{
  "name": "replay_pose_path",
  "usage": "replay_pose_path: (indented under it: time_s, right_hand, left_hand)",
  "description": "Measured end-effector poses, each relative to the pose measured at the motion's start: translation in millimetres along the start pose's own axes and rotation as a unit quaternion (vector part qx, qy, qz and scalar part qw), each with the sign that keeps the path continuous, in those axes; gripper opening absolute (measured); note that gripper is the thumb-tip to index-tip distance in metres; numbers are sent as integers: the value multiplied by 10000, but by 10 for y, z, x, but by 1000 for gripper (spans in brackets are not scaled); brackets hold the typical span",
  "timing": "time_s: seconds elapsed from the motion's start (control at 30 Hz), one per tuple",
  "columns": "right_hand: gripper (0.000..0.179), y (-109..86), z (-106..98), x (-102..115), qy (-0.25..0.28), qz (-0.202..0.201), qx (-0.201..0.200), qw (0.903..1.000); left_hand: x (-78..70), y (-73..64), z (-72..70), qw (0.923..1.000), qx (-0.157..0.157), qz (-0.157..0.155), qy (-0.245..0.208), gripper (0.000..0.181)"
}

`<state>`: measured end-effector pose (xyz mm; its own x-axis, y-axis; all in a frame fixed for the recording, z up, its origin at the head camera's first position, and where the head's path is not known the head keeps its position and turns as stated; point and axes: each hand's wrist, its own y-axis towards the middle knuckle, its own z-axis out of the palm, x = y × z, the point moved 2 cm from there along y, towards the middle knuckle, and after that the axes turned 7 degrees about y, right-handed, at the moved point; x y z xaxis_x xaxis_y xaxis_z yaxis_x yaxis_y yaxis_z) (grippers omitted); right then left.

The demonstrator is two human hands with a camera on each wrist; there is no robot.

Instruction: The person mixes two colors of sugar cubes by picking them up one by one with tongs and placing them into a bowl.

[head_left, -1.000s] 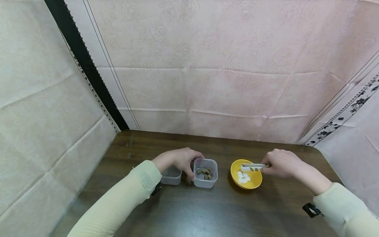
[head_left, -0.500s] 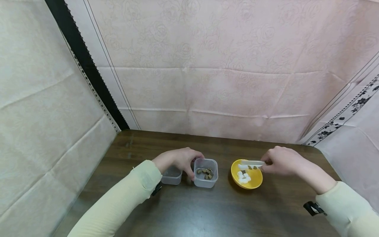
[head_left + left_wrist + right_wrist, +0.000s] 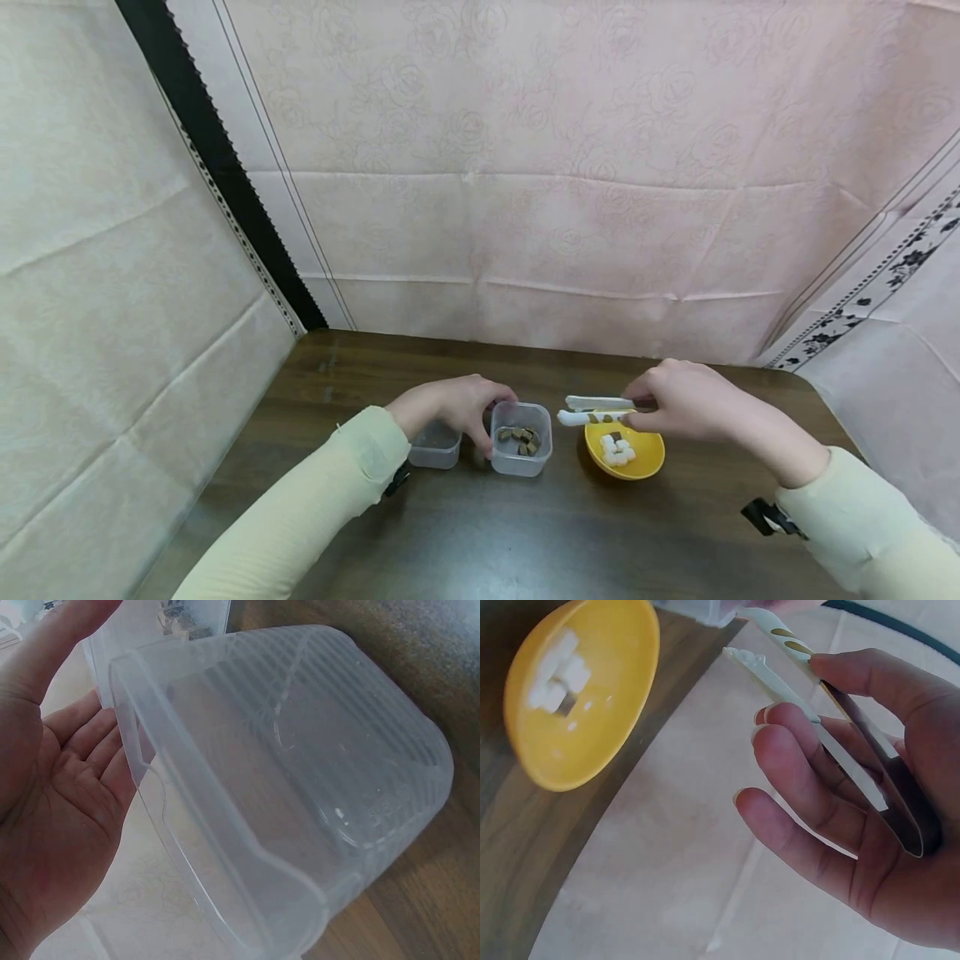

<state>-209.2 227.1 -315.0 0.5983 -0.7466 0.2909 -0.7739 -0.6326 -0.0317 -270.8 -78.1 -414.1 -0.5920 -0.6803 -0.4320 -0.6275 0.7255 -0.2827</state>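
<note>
In the head view my left hand [image 3: 463, 407] holds a clear plastic container [image 3: 519, 467] by its left side, thumb near and fingers far. Several small brown cubes [image 3: 527, 440] lie inside it. My right hand [image 3: 681, 398] grips small tongs [image 3: 581, 417] with white tips and metal arms. The tips are parted, with nothing between them, and point left from over the back rim of a yellow bowl [image 3: 640, 463]. White cubes [image 3: 618, 453] and one brown cube [image 3: 566, 703] sit in that bowl, which the right wrist view shows below and left of the tongs.
A second clear container [image 3: 433, 455] stands left of the held one, partly under my left wrist; it fills much of the left wrist view. All stand on a dark wooden table [image 3: 517, 533]. A pale cloth [image 3: 570, 233] hangs behind the table's back edge.
My right hand has lifted the tongs out of the yellow bowl and moved left toward the held container, and the tips have parted. A brown cube now shows among the white ones. My left hand has stayed still.
</note>
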Motion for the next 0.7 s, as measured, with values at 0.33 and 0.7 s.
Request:
replay_pose_path:
  time_s: [0.33, 0.7]
  right_hand:
    - [30, 270, 131, 223, 1, -472, 181, 9987]
    - [17, 516, 270, 333, -102, -847, 178, 9962]
  left_hand:
    - [-13, -12, -2, 9999, 6, -94, 39, 77]
    - [-37, -31, -18, 10000, -9, -26, 5, 75]
